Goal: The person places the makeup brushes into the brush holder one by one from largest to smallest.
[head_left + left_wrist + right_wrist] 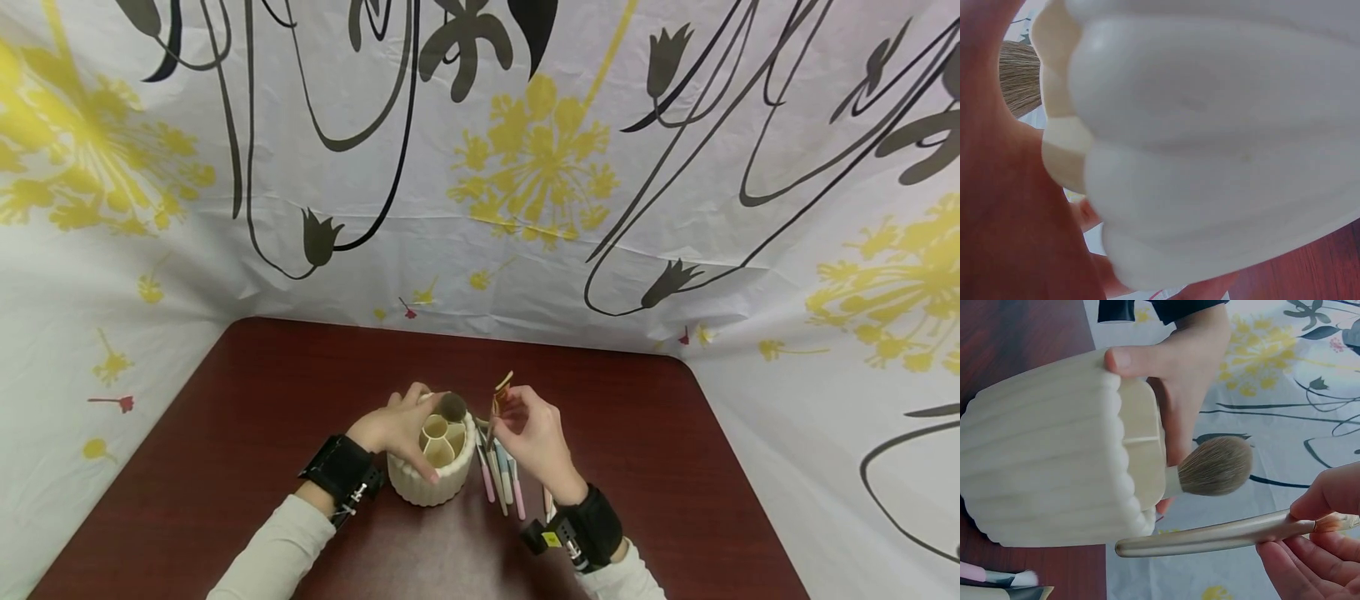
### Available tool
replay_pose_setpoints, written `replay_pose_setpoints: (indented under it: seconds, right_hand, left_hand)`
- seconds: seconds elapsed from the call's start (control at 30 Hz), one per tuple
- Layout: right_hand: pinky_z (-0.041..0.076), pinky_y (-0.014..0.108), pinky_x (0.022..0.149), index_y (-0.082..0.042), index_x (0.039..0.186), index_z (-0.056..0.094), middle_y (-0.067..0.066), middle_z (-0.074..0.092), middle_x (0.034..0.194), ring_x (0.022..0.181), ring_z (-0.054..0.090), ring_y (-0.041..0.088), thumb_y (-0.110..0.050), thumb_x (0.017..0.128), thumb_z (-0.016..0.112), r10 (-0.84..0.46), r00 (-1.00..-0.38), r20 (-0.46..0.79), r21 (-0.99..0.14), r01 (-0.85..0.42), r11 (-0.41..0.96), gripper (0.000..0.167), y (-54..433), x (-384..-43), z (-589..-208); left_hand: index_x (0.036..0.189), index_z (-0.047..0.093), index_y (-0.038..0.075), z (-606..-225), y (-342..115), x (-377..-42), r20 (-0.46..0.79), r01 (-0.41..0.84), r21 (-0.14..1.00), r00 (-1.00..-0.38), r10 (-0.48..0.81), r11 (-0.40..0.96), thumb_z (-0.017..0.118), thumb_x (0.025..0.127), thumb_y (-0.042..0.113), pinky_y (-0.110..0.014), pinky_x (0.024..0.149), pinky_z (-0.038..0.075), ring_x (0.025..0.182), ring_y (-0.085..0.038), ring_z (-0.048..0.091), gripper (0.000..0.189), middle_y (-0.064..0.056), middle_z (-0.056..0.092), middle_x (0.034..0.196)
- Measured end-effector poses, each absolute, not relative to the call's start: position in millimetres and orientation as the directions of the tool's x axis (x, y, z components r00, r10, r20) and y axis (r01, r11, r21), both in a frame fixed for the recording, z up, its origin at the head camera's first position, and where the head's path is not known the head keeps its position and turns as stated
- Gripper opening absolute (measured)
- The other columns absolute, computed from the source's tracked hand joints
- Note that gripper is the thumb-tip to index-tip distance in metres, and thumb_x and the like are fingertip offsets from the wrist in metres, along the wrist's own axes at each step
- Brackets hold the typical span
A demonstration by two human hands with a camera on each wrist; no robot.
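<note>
A cream ribbed makeup brush holder with divided compartments stands on the table. My left hand grips it around the rim, thumb on the near side and fingers at the far side. One large fluffy makeup brush stands in a compartment, bristles up. To the right, my right hand pinches another makeup brush near its bristle end, which its fingers partly cover in the right wrist view. The light handle's end points toward the holder's rim; whether they touch, I cannot tell. The holder's wall fills most of the left wrist view.
Several makeup brushes with pink, blue and pale handles lie on the dark red table right of the holder. Some are partly hidden beneath the right hand and wrist. A white patterned cloth hangs behind the table.
</note>
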State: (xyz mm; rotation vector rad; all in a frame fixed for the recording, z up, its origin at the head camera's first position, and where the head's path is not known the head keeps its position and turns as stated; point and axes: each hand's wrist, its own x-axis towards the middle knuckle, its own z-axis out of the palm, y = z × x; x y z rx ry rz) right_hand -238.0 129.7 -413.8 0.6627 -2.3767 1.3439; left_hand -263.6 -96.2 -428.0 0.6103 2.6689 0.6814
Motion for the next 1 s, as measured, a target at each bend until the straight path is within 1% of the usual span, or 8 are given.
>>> replay_pose_setpoints:
  seconds: [0.17,0.33,0.4,0.57,0.7,0.87,1.0]
  right_hand:
    - [0.052,0.033,0.062,0.004,0.095,0.057,0.013,0.063,0.084,0.072,0.064,0.024,0.011,0.07,0.068,-0.229,-0.831,0.507,-0.712,-0.553,0.432,0.028,126,-235,-408]
    - [0.052,0.038,0.061,0.01,0.093,0.054,0.02,0.062,0.082,0.071,0.063,0.031,0.016,0.069,0.066,-0.235,-0.812,0.534,-0.701,-0.581,0.413,0.027,118,-222,-385]
    - [0.052,0.038,0.061,0.011,0.092,0.053,0.021,0.062,0.082,0.071,0.063,0.032,0.017,0.069,0.065,-0.239,-0.802,0.547,-0.695,-0.595,0.404,0.026,115,-218,-378]
    - [0.052,0.037,0.061,0.01,0.092,0.053,0.021,0.062,0.083,0.072,0.064,0.032,0.017,0.069,0.064,-0.24,-0.793,0.56,-0.692,-0.607,0.391,0.026,113,-216,-375]
    - [0.052,0.037,0.062,0.01,0.093,0.052,0.021,0.062,0.083,0.073,0.064,0.032,0.017,0.071,0.062,-0.244,-0.801,0.546,-0.706,-0.597,0.381,0.025,111,-216,-375]
    - [0.053,0.033,0.064,0.011,0.095,0.052,0.021,0.062,0.085,0.075,0.064,0.031,0.016,0.073,0.059,-0.25,-0.82,0.515,-0.743,-0.573,0.347,0.023,110,-216,-377]
    - [0.053,0.031,0.064,0.012,0.094,0.052,0.021,0.062,0.085,0.075,0.064,0.031,0.016,0.073,0.06,-0.251,-0.813,0.526,-0.737,-0.583,0.343,0.023,109,-217,-380]
  left_hand:
    - [0.141,0.03,0.021,-428,-97,-262,-0.184,0.325,0.527,-0.859,0.478,0.786,0.086,0.041,0.053,-0.042,0.072,0.042,0.106,-0.035,0.033,0.119,-0.009,0.027,0.132]
    - [0.14,0.031,0.021,-429,-97,-262,-0.175,0.314,0.536,-0.867,0.467,0.784,0.085,0.04,0.053,-0.043,0.072,0.042,0.108,-0.037,0.032,0.119,-0.011,0.027,0.131]
    - [0.14,0.031,0.021,-430,-96,-262,-0.176,0.308,0.533,-0.871,0.459,0.788,0.085,0.04,0.054,-0.043,0.073,0.042,0.108,-0.038,0.032,0.119,-0.012,0.027,0.131]
    - [0.14,0.03,0.021,-431,-95,-261,-0.184,0.292,0.52,-0.879,0.439,0.802,0.084,0.039,0.055,-0.042,0.074,0.042,0.106,-0.037,0.032,0.119,-0.013,0.027,0.129]
    - [0.14,0.029,0.02,-431,-94,-259,-0.189,0.28,0.521,-0.883,0.429,0.806,0.084,0.04,0.056,-0.042,0.073,0.043,0.105,-0.038,0.032,0.12,-0.014,0.027,0.129]
    - [0.14,0.029,0.02,-431,-93,-257,-0.185,0.248,0.551,-0.895,0.406,0.797,0.085,0.04,0.052,-0.044,0.075,0.043,0.108,-0.039,0.031,0.119,-0.014,0.026,0.129]
    - [0.14,0.029,0.021,-431,-91,-254,-0.194,0.206,0.572,-0.907,0.374,0.794,0.086,0.041,0.05,-0.044,0.076,0.043,0.11,-0.038,0.029,0.118,-0.013,0.025,0.13]
